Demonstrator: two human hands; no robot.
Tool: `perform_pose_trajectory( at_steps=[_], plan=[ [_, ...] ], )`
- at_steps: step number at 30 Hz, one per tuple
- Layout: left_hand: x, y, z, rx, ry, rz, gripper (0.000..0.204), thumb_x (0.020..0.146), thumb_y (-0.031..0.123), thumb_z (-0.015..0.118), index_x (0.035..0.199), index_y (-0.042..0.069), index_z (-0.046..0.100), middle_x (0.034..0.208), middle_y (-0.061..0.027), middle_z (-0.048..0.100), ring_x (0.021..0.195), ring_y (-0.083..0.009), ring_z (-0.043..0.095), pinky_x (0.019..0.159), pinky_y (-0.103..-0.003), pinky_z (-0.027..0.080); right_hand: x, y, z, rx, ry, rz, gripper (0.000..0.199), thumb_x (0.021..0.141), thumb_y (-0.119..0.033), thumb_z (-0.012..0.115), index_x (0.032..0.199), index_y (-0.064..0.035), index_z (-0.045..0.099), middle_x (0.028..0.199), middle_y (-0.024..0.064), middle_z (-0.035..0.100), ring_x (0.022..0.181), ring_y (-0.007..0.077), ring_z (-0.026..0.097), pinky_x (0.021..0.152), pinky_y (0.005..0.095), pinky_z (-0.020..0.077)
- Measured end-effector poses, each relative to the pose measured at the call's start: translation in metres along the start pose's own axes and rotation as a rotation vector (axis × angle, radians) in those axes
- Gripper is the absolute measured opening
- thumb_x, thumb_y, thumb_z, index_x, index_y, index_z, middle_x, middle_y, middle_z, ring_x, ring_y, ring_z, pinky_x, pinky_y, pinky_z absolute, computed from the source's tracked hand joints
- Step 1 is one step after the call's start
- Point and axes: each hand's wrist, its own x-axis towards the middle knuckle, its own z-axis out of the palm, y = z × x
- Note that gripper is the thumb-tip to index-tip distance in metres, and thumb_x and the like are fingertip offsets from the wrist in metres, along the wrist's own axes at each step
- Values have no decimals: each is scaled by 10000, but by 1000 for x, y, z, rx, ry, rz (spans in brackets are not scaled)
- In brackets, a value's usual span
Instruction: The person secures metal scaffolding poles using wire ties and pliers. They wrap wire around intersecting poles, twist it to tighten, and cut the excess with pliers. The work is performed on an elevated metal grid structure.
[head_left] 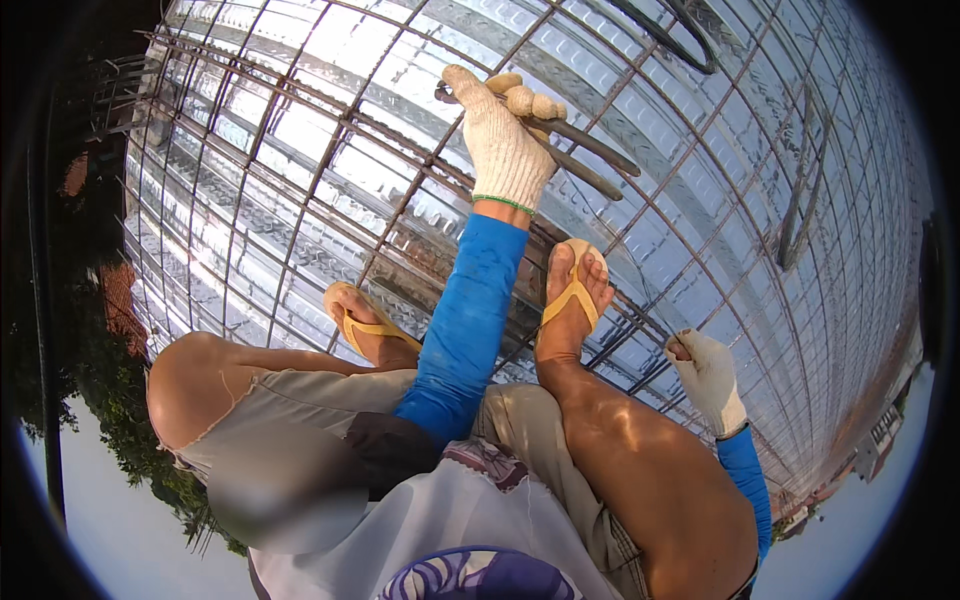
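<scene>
Squatting on a rebar grid [330, 150] laid over shiny corrugated metal decking [700, 180], sandals braced on the bars for balance. Left hand [503, 140], gloved, has its grip clamped on a dark hooked metal tool [590, 150] at a bar crossing mid-grid. Right hand [708, 375] looks curled around a bar by the right foot; no containers anywhere.

dark metal hooked tool [575, 150] I can see, long and thin, tilted across the rusty rebar grid [300, 200], toward the grid's upper middle, handle end wrapped in glove
</scene>
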Motion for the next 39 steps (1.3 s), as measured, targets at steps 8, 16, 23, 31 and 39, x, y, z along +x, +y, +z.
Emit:
perform_pose_trajectory(
  at_steps=[8,16,23,31,39],
  plan=[
    [17,15,23,116,-304,87,782,1018,842,437,1032,68,548,613,9,401,576,-233,523,684,-458,563,37,-44,11,545,76,121,370,926,34,755,1290,8,697,822,8,616,776,101,613,721,287,539],
    [12,16,23,165,-288,72,763,1029,794,491,1070,36,573,649,-11,456,587,-227,543,667,-439,569,51,-41,22,291,400,-196,195,982,-92,698,1147,-6,760,770,49,639,634,127,606,600,280,477],
    [2,2,-1,355,-242,53,714,1038,744,531,1070,34,604,664,-12,491,598,-199,554,648,-404,555,38,-26,-1,1306,71,432,240,959,-108,617,1100,63,710,679,22,605,469,111,454,460,258,329],
    [-3,-8,-11,873,-324,-3,658,1049,686,578,1070,32,639,682,-13,532,609,-167,567,626,-364,540,52,-29,-19,742,-112,315,411,948,-139,710,1315,46,691,757,6,623,664,85,590,613,255,474],
    [-10,20,4,1331,-519,-1,602,1059,629,624,1069,29,674,700,-15,573,621,-136,580,603,-324,524,79,-59,0,-49,388,-429,455,906,-17,816,1353,-27,729,953,33,726,743,75,616,706,218,527]
  ],
)
